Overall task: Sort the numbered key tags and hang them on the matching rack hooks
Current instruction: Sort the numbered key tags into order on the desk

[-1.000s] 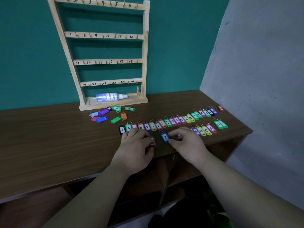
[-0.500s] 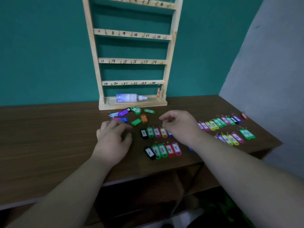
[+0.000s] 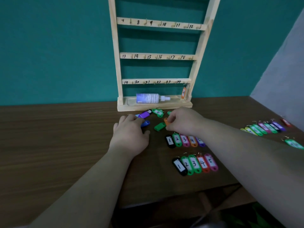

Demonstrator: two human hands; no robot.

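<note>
**Two hands reach into a loose pile of key tags below a numbered rack**

A person's view down onto a dark wooden table [image 3: 65,145]; a pale wooden rack [image 3: 117,63] stands at the back against a teal wall, its rails numbered 7 to 24 in view, nearly every hook bare; one orange tag [image 3: 183,92] hangs by the 24 hook.

The rack's base tray [image 3: 174,105] holds a small spray bottle [image 3: 150,98] lying on its side, and nothing else.

Just in front of the tray lies an unsorted pile of tags [image 3: 158,112], most face down; probably why both hands are here. The right hand [image 3: 184,122] pinches an orange tag [image 3: 166,121] between narrowed fingers [image 3: 171,120], likely to turn it and read its number; the left hand [image 3: 131,134] rests palm down, fingers loosely spread over a blue tag [image 3: 145,123], holding nothing as far as can be seen.

Nearer, two neat rows [image 3: 195,163] run 1 to 5, side by side and face up, seemingly laid in order so hanging goes quickly; more sorted tags [image 3: 264,128] sit far right.
</note>
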